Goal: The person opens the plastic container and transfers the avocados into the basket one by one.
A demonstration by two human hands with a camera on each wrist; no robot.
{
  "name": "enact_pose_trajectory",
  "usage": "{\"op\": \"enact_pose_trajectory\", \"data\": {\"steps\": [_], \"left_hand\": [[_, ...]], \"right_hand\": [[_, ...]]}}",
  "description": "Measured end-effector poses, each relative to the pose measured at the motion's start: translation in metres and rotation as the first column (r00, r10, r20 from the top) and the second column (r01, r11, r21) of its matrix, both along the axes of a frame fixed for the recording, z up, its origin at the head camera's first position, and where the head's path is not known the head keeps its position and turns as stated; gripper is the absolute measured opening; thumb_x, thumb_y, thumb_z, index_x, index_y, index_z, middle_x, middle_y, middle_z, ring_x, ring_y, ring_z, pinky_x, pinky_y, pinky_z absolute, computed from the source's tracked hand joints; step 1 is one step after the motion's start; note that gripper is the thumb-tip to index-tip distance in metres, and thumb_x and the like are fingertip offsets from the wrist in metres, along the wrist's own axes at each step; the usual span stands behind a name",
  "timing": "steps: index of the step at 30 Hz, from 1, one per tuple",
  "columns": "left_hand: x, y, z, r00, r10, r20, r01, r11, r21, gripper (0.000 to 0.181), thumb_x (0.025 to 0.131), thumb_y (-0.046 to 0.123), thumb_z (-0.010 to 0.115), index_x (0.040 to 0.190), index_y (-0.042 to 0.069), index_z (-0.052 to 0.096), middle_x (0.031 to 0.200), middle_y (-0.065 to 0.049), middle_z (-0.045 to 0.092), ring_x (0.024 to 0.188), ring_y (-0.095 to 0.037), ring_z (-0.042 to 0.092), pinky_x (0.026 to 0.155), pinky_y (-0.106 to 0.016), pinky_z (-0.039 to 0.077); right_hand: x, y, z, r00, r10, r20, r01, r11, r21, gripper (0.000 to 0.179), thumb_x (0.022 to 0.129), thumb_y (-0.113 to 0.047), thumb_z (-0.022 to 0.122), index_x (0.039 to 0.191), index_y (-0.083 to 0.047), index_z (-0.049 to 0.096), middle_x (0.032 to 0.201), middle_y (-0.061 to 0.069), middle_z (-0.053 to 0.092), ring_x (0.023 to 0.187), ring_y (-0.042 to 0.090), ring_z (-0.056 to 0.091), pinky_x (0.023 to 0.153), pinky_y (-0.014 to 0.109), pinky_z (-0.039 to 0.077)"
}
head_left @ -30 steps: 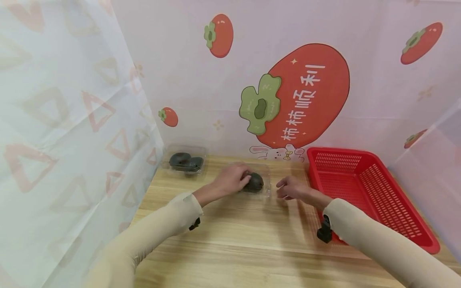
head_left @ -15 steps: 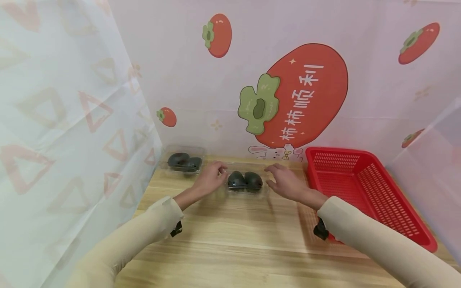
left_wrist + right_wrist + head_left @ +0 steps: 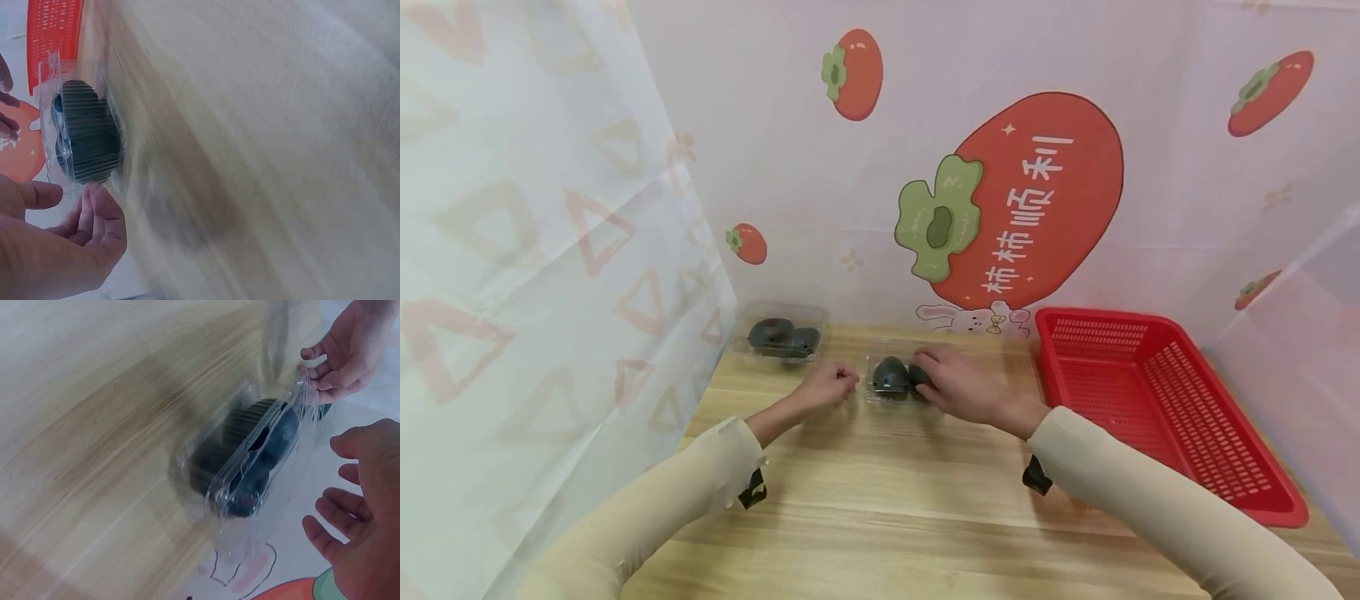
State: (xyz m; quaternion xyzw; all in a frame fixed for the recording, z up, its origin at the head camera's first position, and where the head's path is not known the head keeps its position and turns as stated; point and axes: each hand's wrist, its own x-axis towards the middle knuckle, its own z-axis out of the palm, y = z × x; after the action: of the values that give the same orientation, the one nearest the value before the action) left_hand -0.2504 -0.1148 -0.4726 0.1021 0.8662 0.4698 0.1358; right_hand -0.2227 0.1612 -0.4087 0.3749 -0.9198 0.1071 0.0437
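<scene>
Two dark, oval avocados (image 3: 891, 379) sit side by side in a clear plastic box (image 3: 215, 494) on the wooden table. My right hand (image 3: 958, 385) hovers over the box's right part and partly covers the right avocado in the head view; in the right wrist view its fingers are loosely bent and apart from the box. My left hand (image 3: 829, 387) is at the box's left end. From the left wrist view, its fingers (image 3: 103, 215) are loosely curled with the thumb apart, fingertips close to the plastic, nothing held between them.
Another clear box (image 3: 816, 312) holding two dark avocados (image 3: 772, 335) stands at the back left, near the side wall. A red plastic basket (image 3: 1187, 433) takes up the table's right side. A printed cloth wall (image 3: 805, 167) rises behind.
My left hand was over the left avocado, then came off to the left and drew nearer me. My right hand has moved left, from beside the box to over the right avocado.
</scene>
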Motion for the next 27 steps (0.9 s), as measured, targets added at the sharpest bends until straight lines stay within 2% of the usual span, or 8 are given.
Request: {"op": "enact_pose_trajectory", "data": {"steps": [3, 6, 9, 14, 19, 23, 27], "left_hand": [[0.003, 0.000, -0.003, 0.996, 0.011, 0.093, -0.014, 0.999, 0.036, 0.026, 0.107, 0.009, 0.053, 0.117, -0.007, 0.072, 0.101, -0.015, 0.074, 0.093, -0.027, 0.073, 0.072, -0.034, 0.058], [0.006, -0.001, -0.005, 0.990, 0.013, 0.142, -0.020, 0.999, 0.050, 0.027, 0.108, 0.011, 0.052, 0.117, -0.004, 0.073, 0.101, -0.013, 0.074, 0.090, -0.022, 0.072, 0.070, -0.032, 0.057], [0.008, -0.001, -0.006, 0.981, 0.005, 0.196, -0.024, 0.995, 0.092, 0.027, 0.108, 0.012, 0.052, 0.119, -0.003, 0.072, 0.103, -0.014, 0.075, 0.088, -0.020, 0.071, 0.070, -0.030, 0.056], [0.010, -0.003, -0.008, 0.959, -0.044, 0.280, -0.012, 0.980, 0.198, 0.029, 0.109, 0.010, 0.052, 0.123, -0.008, 0.069, 0.106, -0.016, 0.074, 0.086, -0.018, 0.068, 0.071, -0.028, 0.054], [0.011, -0.004, -0.012, 0.936, -0.109, 0.333, 0.013, 0.960, 0.278, 0.028, 0.108, 0.009, 0.053, 0.122, -0.012, 0.066, 0.098, -0.013, 0.072, 0.079, -0.014, 0.064, 0.067, -0.026, 0.050], [0.013, -0.003, -0.013, 0.915, -0.142, 0.377, 0.008, 0.942, 0.336, 0.029, 0.109, 0.011, 0.054, 0.120, -0.014, 0.065, 0.093, -0.009, 0.070, 0.079, -0.013, 0.062, 0.067, -0.025, 0.049], [0.013, -0.002, -0.013, 0.909, -0.152, 0.388, 0.002, 0.932, 0.362, 0.031, 0.111, 0.012, 0.052, 0.121, -0.015, 0.063, 0.092, -0.008, 0.069, 0.078, -0.013, 0.062, 0.068, -0.024, 0.050]], "right_hand": [[-0.003, -0.007, -0.004, 0.996, 0.062, -0.064, -0.062, 0.998, -0.001, 0.042, 0.095, -0.017, 0.081, 0.132, 0.000, 0.068, 0.129, 0.015, 0.067, 0.119, 0.030, 0.064, 0.107, 0.048, 0.054], [-0.005, -0.014, -0.009, 0.987, 0.115, -0.111, -0.118, 0.993, -0.012, 0.040, 0.095, -0.016, 0.081, 0.129, 0.001, 0.069, 0.127, 0.015, 0.068, 0.116, 0.032, 0.066, 0.105, 0.050, 0.053], [-0.007, -0.021, -0.013, 0.985, 0.134, -0.104, -0.138, 0.990, -0.028, 0.039, 0.097, -0.017, 0.080, 0.129, 0.000, 0.069, 0.129, 0.014, 0.067, 0.116, 0.030, 0.067, 0.103, 0.048, 0.055], [-0.008, -0.032, -0.018, 0.988, 0.143, -0.066, -0.146, 0.988, -0.046, 0.040, 0.097, -0.016, 0.079, 0.132, 0.000, 0.067, 0.133, 0.015, 0.066, 0.121, 0.029, 0.066, 0.102, 0.045, 0.056], [-0.009, -0.041, -0.023, 0.988, 0.150, -0.045, -0.151, 0.988, -0.026, 0.039, 0.098, -0.015, 0.077, 0.133, -0.002, 0.066, 0.135, 0.015, 0.064, 0.124, 0.029, 0.063, 0.104, 0.045, 0.055], [-0.009, -0.045, -0.028, 0.987, 0.154, -0.037, -0.154, 0.988, -0.007, 0.038, 0.099, -0.016, 0.077, 0.134, -0.003, 0.066, 0.139, 0.018, 0.063, 0.127, 0.031, 0.063, 0.106, 0.045, 0.054], [-0.009, -0.049, -0.033, 0.989, 0.147, -0.022, -0.147, 0.989, -0.002, 0.038, 0.100, -0.017, 0.076, 0.135, -0.003, 0.067, 0.142, 0.019, 0.061, 0.129, 0.033, 0.062, 0.107, 0.046, 0.053]]}}
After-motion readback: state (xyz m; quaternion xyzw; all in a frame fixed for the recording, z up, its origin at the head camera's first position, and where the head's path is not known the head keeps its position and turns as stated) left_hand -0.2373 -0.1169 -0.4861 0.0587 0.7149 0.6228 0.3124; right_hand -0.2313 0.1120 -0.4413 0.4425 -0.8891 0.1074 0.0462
